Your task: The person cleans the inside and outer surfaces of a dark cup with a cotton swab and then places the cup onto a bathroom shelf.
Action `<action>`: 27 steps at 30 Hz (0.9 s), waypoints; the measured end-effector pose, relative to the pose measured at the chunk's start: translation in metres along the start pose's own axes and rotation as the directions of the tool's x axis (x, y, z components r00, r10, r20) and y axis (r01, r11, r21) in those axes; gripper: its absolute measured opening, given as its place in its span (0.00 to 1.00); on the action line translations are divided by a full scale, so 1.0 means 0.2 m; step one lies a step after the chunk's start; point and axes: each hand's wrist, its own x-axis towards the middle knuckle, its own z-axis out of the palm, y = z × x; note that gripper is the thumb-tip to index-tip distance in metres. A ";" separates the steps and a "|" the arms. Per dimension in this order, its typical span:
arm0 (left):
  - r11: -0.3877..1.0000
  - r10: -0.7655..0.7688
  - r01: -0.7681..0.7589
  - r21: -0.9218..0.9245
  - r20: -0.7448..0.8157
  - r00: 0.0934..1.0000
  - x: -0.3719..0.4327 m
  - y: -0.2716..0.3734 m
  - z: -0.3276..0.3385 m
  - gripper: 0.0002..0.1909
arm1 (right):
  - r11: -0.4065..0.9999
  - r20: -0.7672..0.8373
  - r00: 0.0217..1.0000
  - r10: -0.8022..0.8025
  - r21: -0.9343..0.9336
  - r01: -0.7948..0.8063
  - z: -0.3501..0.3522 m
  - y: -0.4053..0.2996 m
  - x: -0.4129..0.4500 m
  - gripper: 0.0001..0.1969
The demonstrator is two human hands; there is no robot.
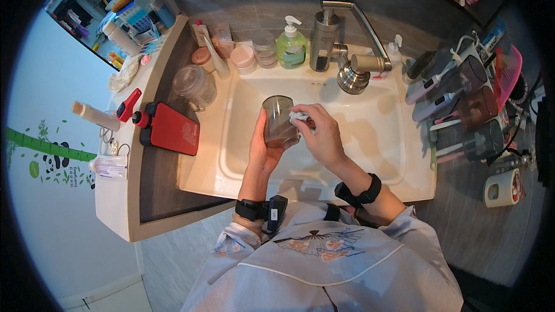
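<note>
Over the white washbasin [364, 147], my left hand [263, 149] holds a dark, see-through tumbler [277, 121], gripping it from its left side and underneath. My right hand [321, 134] pinches a small crumpled white wad [300, 116], perhaps tissue or cloth, between thumb and fingertips. That wad is at the tumbler's right side, near the rim; whether it touches the wall I cannot tell. Both hands are above the left half of the bowl.
Behind the bowl stand a metal faucet [325, 39] with a swivel spout and a green soap pump bottle [292, 45]. Left are a clip-lid jar [195, 86] and a red flat container [175, 129]. Wall-mounted tumblers [479, 108] with toothbrushes line the right side.
</note>
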 end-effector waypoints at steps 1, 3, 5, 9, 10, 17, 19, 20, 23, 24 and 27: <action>1.000 -0.003 0.003 -0.003 -0.029 1.000 0.00 0.00 0.01 0.30 | 0.999 -0.035 0.999 0.019 0.032 -0.018 0.01 0.00 0.00 0.09; 1.000 -0.001 0.001 -0.005 -0.033 0.999 -0.01 0.00 0.00 0.29 | 1.000 -0.023 1.000 0.014 0.004 -0.014 0.02 0.00 -0.03 0.08; 1.000 0.003 -0.003 -0.007 -0.038 0.999 -0.01 0.00 -0.02 0.29 | 1.000 -0.010 1.000 0.009 -0.022 -0.009 0.02 0.00 -0.06 0.07; 1.000 0.009 -0.009 -0.024 -0.004 1.000 0.00 0.00 -0.05 0.29 | 0.999 0.066 0.997 -0.040 0.007 0.039 0.02 -0.03 -0.07 0.08; 0.999 -0.002 0.001 -0.035 -0.012 1.000 0.00 0.00 -0.05 0.28 | 1.000 0.059 0.998 -0.028 -0.010 0.029 0.02 -0.02 -0.05 0.07; 1.000 -0.006 0.005 0.031 0.030 1.000 -0.03 0.01 0.02 0.28 | 0.998 -0.051 0.999 0.014 0.057 -0.011 0.07 0.13 0.17 0.06; 1.000 0.014 -0.015 0.009 0.036 0.999 -0.03 0.01 0.01 0.28 | 0.996 -0.037 0.998 0.048 0.079 -0.045 0.09 0.11 0.18 0.06; 1.000 0.017 -0.018 0.011 0.036 0.999 -0.03 0.01 0.00 0.28 | 0.992 -0.026 0.996 0.083 0.096 -0.080 0.10 0.10 0.19 0.06; 1.000 0.012 -0.012 -0.010 0.035 0.999 -0.03 0.00 -0.02 0.27 | 0.990 -0.013 0.994 0.104 0.101 -0.102 0.09 0.09 0.13 0.07; 0.999 0.022 -0.022 -0.023 -0.018 1.000 -0.03 0.00 -0.01 0.27 | 0.989 -0.010 0.994 0.106 0.101 -0.104 0.09 0.08 0.10 0.07; 1.000 0.007 -0.009 -0.022 -0.073 0.997 -0.03 0.00 -0.04 0.27 | 0.998 0.065 0.998 0.008 0.056 -0.012 0.09 0.02 -0.01 0.10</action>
